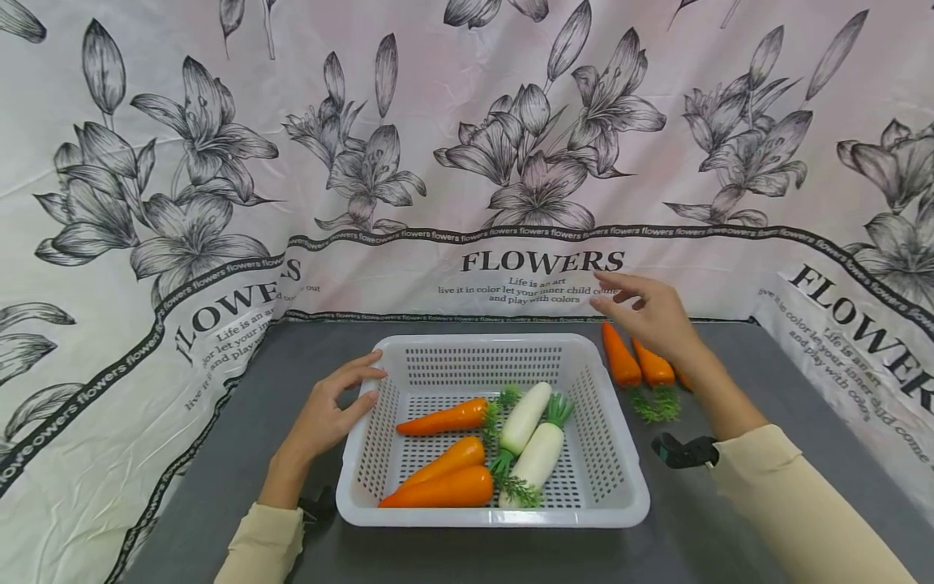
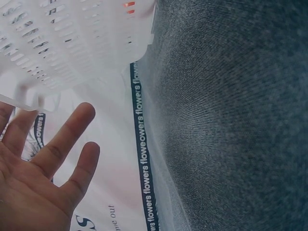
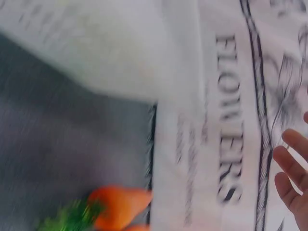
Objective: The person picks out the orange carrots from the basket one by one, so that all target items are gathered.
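A white perforated plastic basket stands on the grey table, holding several carrots with green tops and two white radishes. My left hand rests on the basket's left rim with its fingers extended; in the left wrist view that hand shows spread fingers by the rim. Raised above the table beyond the basket's far right corner is my right hand, holding nothing, its fingers loosely bent. Below it lie orange carrots, partly hidden by the right forearm; one carrot appears in the right wrist view.
The grey tabletop extends around the basket. A white cloth printed with flowers and lettering hangs behind the table and along both sides.
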### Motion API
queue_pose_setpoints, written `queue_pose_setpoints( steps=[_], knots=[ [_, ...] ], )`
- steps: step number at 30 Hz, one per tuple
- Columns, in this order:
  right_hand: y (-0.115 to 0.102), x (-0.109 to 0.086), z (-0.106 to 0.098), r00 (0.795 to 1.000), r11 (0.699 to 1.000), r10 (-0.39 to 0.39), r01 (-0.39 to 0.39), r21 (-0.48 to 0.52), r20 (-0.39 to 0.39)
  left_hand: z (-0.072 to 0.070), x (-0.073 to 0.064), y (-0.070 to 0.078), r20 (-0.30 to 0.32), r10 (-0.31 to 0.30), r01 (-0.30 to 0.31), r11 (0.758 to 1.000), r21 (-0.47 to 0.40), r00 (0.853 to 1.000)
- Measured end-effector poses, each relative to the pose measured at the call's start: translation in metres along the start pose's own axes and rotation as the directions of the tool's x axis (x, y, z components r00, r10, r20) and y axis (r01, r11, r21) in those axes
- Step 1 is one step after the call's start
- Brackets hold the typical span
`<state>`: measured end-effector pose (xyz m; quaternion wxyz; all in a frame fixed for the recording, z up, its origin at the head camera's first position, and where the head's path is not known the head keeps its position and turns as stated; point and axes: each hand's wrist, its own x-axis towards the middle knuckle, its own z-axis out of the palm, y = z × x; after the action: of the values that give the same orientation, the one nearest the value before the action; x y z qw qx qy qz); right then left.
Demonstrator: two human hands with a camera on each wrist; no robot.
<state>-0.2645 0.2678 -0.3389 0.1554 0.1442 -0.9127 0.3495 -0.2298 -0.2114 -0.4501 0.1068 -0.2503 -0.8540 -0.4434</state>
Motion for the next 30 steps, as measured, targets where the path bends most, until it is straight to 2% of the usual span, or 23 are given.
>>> queue_pose_setpoints(
  steps=[3,6,13,22,28,30],
  knots=[
    [-0.019,0.008,0.012,0.994,0.996,-0.090,0.089,0.022,0.057,0.000,0.000,-0.001,-0.001,0.005,-0.005,1.000,0.000,1.000],
    [-0.035,0.013,0.025,0.977,0.987,-0.160,0.155,0.045,0.141,0.000,0.001,-0.002,-0.002,0.006,-0.006,1.000,0.002,1.000],
    [-0.058,0.014,0.065,0.897,0.949,-0.313,0.288,0.125,0.311,0.000,0.001,-0.002,0.001,0.004,-0.004,1.000,-0.002,1.000],
    [-0.062,0.015,0.112,0.795,0.925,-0.380,0.340,0.171,0.474,-0.001,0.001,-0.002,0.002,0.004,-0.004,1.000,0.000,1.000],
    [-0.060,0.013,0.132,0.734,0.931,-0.362,0.313,0.187,0.574,0.000,0.001,-0.003,0.002,0.004,-0.004,1.000,0.003,1.000],
    [-0.059,0.011,0.137,0.721,0.937,-0.345,0.301,0.177,0.602,0.000,0.000,-0.003,0.005,0.005,-0.005,1.000,0.008,1.000]
  ],
)
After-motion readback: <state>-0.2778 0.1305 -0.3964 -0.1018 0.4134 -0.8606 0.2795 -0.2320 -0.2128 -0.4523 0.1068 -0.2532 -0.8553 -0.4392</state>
